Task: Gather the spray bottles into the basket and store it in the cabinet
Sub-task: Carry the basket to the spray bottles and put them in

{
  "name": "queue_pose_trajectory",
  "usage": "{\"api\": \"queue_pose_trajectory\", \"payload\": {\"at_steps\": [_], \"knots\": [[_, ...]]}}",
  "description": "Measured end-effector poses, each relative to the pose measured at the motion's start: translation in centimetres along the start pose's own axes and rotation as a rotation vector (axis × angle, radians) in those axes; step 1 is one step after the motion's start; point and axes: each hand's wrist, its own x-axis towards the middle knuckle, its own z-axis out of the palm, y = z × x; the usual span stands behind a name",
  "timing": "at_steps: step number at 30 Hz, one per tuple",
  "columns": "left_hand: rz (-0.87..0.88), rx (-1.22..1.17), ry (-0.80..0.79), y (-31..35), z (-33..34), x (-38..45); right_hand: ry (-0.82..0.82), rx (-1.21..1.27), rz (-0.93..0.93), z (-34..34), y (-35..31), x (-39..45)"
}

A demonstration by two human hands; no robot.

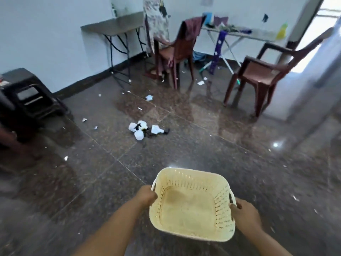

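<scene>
Basket: the cream perforated basket [191, 206] sits at 6 o'clock in the view, carried above the floor, mouth up and tipped a little toward the camera. It is empty.
Basket axis: nearly square; its slightly longer run goes from 7 o'clock to 1 o'clock, with a handle on each side wall.
Left hand: the left hand [146, 195] is closed around the rim beside the left handle, fingers curled under the edge.
Right hand: the right hand [244, 213] is closed on the right handle, thumb over the rim.
Spray bottles: a small huddle of white spray bottles [145, 129] with dark trigger heads lies on the floor at 12 o'clock from the basket, well apart from it. All are on their sides.
Bottle axes: mixed. The right-most bottle [158, 129] lies roughly 9-to-3 with its dark head toward 3 o'clock; the others are too blurred to read.
Step in hand: by my reading, carrying the basket to the bottles; nothing is gathered yet.
Next move: likely close the gap, set the basket down just beside the huddle, then free one hand for picking.
Surroundings: speckled floor [230, 159] strewn with paper scraps; a brown chair [175, 50] at 12 o'clock, another chair [258, 74] at 2 o'clock.
Cabinet: none clearly recognisable.
</scene>
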Motion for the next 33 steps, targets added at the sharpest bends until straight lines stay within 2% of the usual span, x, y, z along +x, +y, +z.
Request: {"api": "queue_pose_trajectory", "payload": {"at_steps": [8,15,20,27,33], "knots": [[0.003,0.011,-0.03,7.0,-8.7,10.0,-0.065,0.067,0.025,2.3,-11.7,9.2],[0.008,0.011,0.011,14.6,-14.5,22.7,-0.167,0.055,-0.052,4.3,-23.4,25.4],[-0.059,-0.064,0.051,18.7,-17.8,29.8,-0.256,-0.081,-0.033,6.7,-29.4,35.7],[-0.11,-0.076,-0.017,21.2,-21.6,41.3,-0.324,-0.301,-0.037,10.8,-37.6,46.6],[-0.066,-0.068,-0.107,23.8,-26.2,51.4,-0.403,-0.503,-0.024,15.6,-43.7,54.8]]}}
